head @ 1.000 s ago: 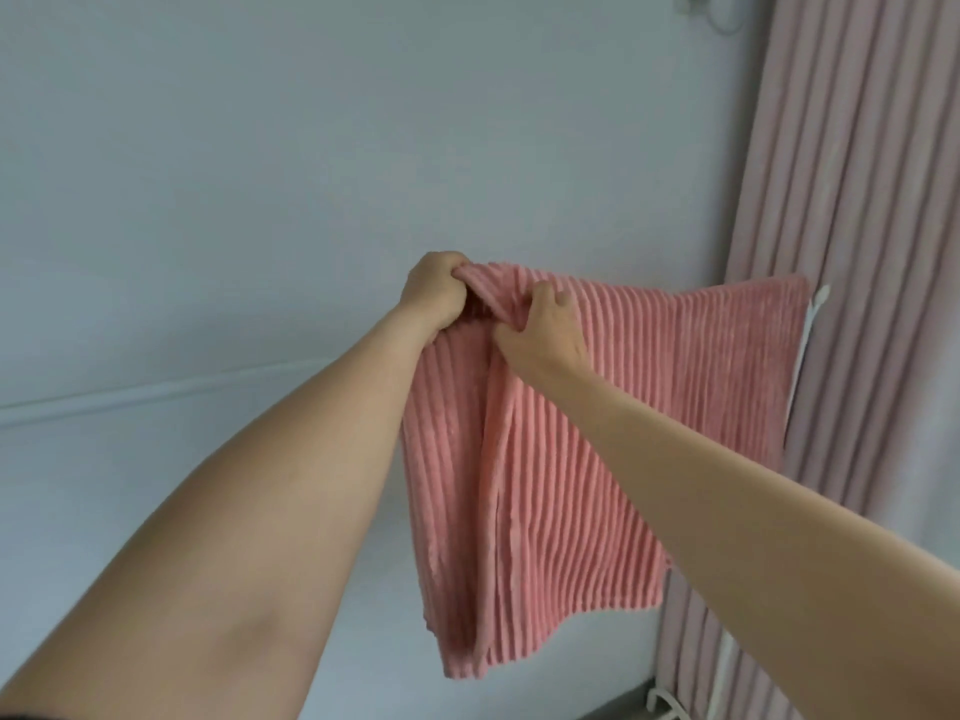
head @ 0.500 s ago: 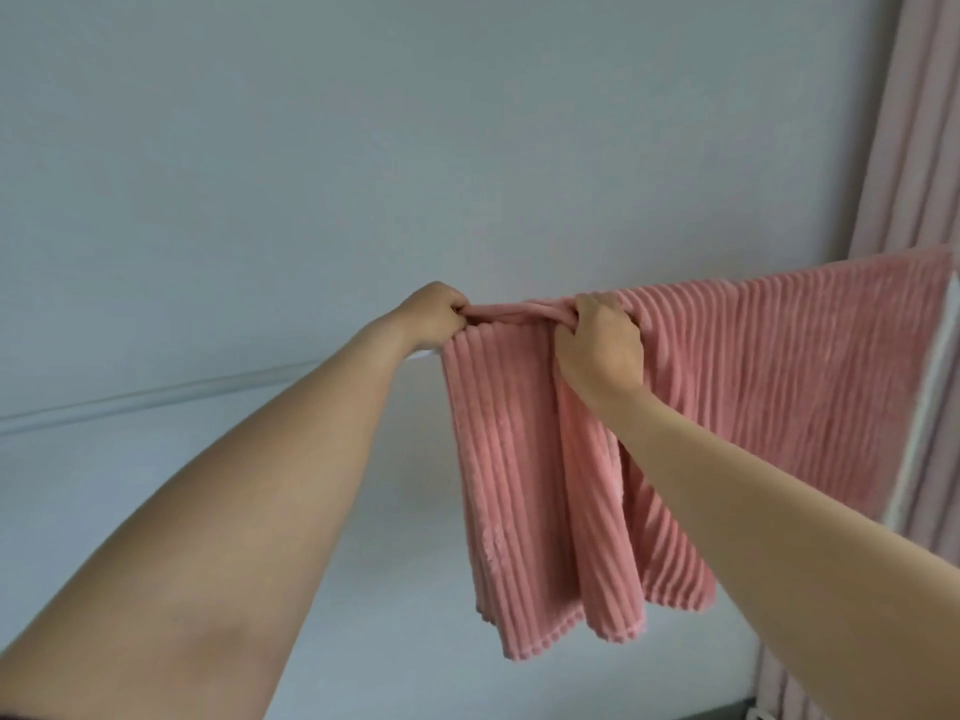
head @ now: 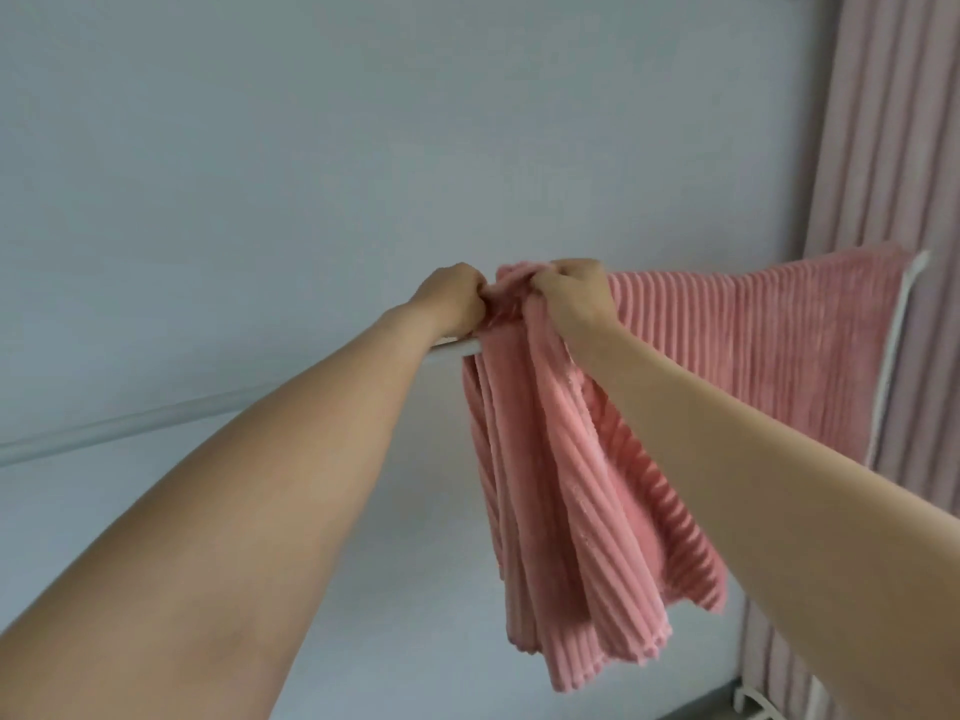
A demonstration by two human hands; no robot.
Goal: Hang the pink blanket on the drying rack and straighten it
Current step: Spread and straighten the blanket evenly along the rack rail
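one pink ribbed fleece blanket (head: 727, 345) draped lengthwise along white rack rail (head: 156, 420) | bunched end gripped by left hand (head: 451, 298) and right hand (head: 571, 296), fingers curled

Soft, even daylight fills the frame, dimmish and cool, with no glare anywhere. The wall (head: 363, 148) reads flat grey-blue, shading darker toward the lower left. The white rail (head: 156, 420) bows from wide-angle distortion. Forearms at the bottom edge look soft and stretched; the curtain (head: 893, 148) at right is slightly blurred.
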